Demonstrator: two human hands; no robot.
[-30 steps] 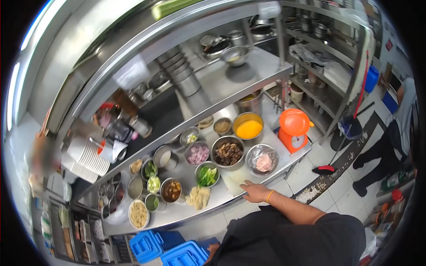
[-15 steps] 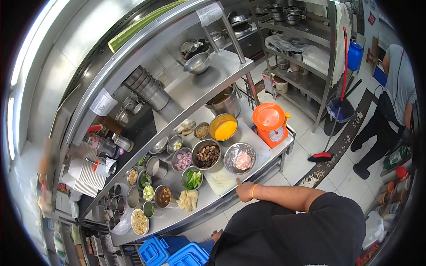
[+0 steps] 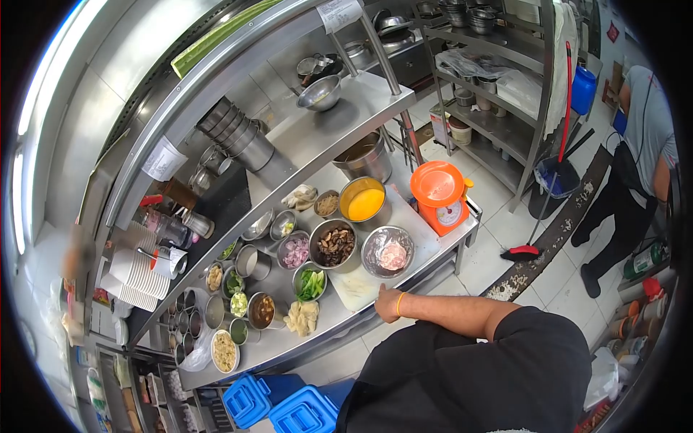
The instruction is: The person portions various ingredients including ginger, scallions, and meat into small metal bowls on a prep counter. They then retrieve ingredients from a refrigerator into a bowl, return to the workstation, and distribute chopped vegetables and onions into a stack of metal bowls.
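Observation:
My right hand [image 3: 388,303], with a yellow band at the wrist, is at the front edge of a white cutting board [image 3: 355,290]. One finger stretches toward the board, the others are partly hidden, and no held thing shows. Just beyond it is a metal bowl [image 3: 369,251] with pale pink raw meat [image 3: 392,255] inside. Left of that bowl stand a pot of dark brown chopped pieces [image 3: 336,247] and a bowl of cut green vegetables [image 3: 311,284]. My left hand is out of view, beside or under my dark shirt [image 3: 462,368].
Behind the bowls stand a pot of yellow liquid [image 3: 364,204] and an orange scale [image 3: 440,198]. Several ingredient containers fill the counter's left part, under a steel overshelf [image 3: 339,137]. Blue lidded bins [image 3: 303,411] stand below. A person [image 3: 635,159] is at the far right, near a broom [image 3: 520,252].
My right hand has shifted slightly left along the board's edge. My left hand, partly visible before beside my body, is now out of sight. The view has shifted a little.

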